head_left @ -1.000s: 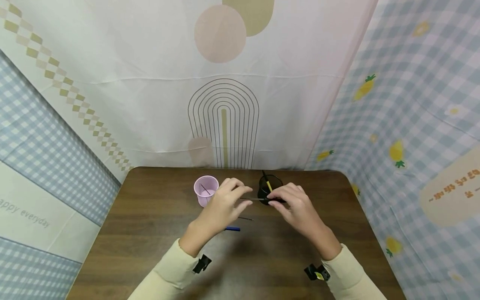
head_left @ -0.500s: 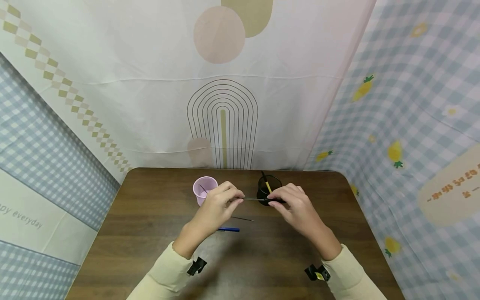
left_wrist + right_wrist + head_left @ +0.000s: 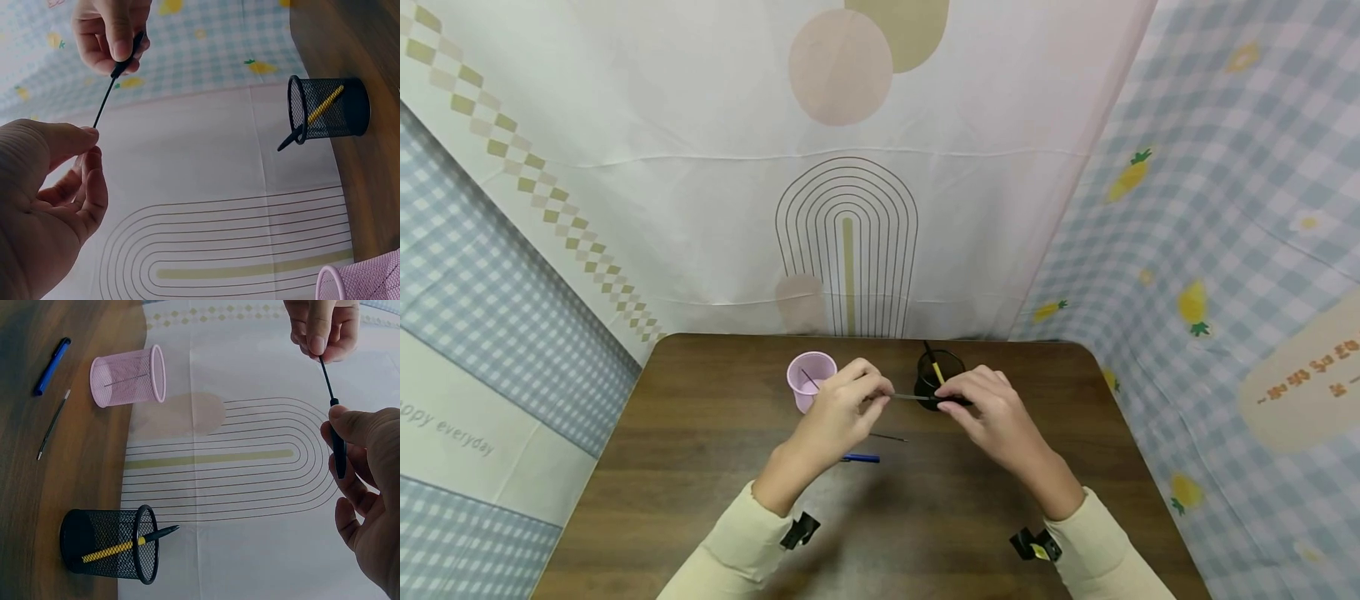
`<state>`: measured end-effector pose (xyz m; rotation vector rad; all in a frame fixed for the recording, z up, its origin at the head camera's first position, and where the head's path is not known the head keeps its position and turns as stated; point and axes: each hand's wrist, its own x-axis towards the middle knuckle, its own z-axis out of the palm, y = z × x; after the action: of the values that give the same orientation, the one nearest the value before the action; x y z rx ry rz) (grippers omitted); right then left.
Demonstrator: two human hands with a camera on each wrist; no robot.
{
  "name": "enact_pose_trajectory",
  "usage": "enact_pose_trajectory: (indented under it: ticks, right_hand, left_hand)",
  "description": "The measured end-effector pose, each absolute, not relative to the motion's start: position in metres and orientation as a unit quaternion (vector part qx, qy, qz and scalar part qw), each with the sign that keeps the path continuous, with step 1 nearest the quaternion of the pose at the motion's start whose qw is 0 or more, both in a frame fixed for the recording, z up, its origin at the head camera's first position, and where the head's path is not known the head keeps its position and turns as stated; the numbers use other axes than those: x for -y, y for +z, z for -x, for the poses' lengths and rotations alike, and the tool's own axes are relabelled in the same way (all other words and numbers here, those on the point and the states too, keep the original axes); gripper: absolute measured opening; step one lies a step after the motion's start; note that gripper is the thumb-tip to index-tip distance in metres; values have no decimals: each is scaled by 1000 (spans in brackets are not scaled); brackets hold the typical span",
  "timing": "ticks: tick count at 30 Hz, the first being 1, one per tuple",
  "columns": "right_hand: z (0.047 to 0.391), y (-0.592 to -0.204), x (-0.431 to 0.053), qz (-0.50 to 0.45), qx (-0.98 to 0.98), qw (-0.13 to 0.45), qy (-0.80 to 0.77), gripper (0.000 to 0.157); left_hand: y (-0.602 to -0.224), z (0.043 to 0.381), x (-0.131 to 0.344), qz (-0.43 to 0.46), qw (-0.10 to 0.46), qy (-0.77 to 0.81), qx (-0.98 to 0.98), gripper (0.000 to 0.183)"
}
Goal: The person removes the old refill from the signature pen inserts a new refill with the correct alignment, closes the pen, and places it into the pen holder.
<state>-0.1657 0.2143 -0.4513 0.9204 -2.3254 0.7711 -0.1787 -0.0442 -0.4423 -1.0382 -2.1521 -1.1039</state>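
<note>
My right hand (image 3: 988, 408) grips a short black tapered pen barrel (image 3: 339, 447) between thumb and fingers. A thin dark pen refill (image 3: 105, 103) sticks out of that barrel toward my left hand (image 3: 838, 408). Thumb and forefinger of the left hand pinch the refill's far end, which is hidden by the fingertips. Both hands are raised above the table, in front of two mesh cups. The black cup (image 3: 109, 547) holds a yellow-and-black pen (image 3: 112, 551). Inside the pink cup (image 3: 128, 378) lies a thin dark stick (image 3: 134, 380).
On the wooden table (image 3: 715, 492) lie a blue pen (image 3: 51, 367) and a loose thin refill (image 3: 54, 425), partly behind my left hand in the head view. A patterned cloth (image 3: 722, 225) hangs behind the table's back edge.
A second ago my left fingertips were parted around the refill; they have since come together on its end. The right hand has stayed in place.
</note>
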Motion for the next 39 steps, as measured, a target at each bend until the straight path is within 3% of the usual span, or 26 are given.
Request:
enact_pose_trajectory:
  ticks: [23,39]
  right_hand:
    - [166,-449,-209,-348,856,255,283,22]
    - [165,-452,-207,-354,857,257,273,24]
  left_hand:
    - [-438,175,33,384,218,-398,804,15]
    - [-442,176,29,385,222,-399,802,15]
